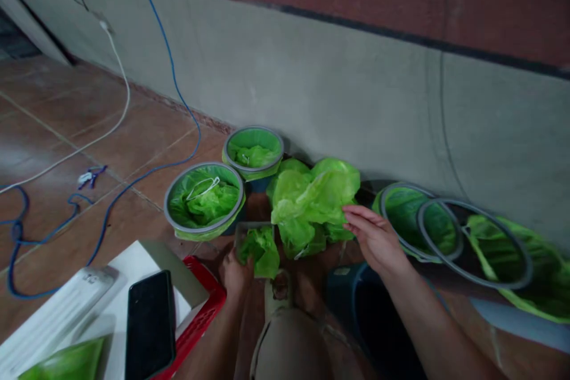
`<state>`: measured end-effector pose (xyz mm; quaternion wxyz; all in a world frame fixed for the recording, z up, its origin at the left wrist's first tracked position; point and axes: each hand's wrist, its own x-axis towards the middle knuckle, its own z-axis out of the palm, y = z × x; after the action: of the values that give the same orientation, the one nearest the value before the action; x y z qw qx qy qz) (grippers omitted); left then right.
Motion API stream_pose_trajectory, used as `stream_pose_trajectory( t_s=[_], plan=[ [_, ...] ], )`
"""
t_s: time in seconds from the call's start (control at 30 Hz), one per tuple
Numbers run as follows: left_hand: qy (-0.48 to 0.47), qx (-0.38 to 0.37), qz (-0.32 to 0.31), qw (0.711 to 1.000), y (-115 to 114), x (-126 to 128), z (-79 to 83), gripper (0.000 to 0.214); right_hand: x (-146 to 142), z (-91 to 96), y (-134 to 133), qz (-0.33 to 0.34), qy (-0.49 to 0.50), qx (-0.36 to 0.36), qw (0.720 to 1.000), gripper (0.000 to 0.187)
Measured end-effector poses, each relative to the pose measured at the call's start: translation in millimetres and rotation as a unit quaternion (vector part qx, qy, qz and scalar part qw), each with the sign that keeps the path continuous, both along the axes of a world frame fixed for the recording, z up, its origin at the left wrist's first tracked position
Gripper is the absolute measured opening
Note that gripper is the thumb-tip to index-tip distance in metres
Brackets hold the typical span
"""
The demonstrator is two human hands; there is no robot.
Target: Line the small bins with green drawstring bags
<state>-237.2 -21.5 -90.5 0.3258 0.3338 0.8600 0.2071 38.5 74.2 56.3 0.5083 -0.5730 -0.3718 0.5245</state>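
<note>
My right hand [376, 237] is closed in a pinch on the edge of a crumpled, thin green plastic bag [318, 193], which bunches up against the wall. Lower and to the left, my left hand [237, 273] grips the side of a small square container [243, 231]. Another green plastic bag [262, 249] lies inside that container and spills over its near side. Left of the hands stand two round bins with grey rims, a nearer bin [167, 205] and a farther bin [281, 145], both lined with green bags.
An unlined dark blue bin [342, 303] stands under my right forearm. Two grey rings [528, 258] and more green bags lie at the right. A red crate [211, 297] carries a white box and a phone [151, 326]. A blue cable [167, 38] crosses the tiles.
</note>
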Motion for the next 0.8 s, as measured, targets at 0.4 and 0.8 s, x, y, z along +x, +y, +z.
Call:
stream_pose_trajectory(
  t_s=[0.4, 0.8],
  plan=[
    [-0.083, 0.208, -0.407, 0.886, 37.9, 156.2, 219.1, 0.039, 87.8, 130.1, -113.6, -0.017, -0.133, 0.138, 0.981, 0.021],
    [-0.292, 0.203, -0.351, 0.866, -21.0, 160.0, 266.6, 0.033, 225.1, 122.9, -213.1, -0.164, -0.613, 0.139, 0.760, 0.039]
  ],
)
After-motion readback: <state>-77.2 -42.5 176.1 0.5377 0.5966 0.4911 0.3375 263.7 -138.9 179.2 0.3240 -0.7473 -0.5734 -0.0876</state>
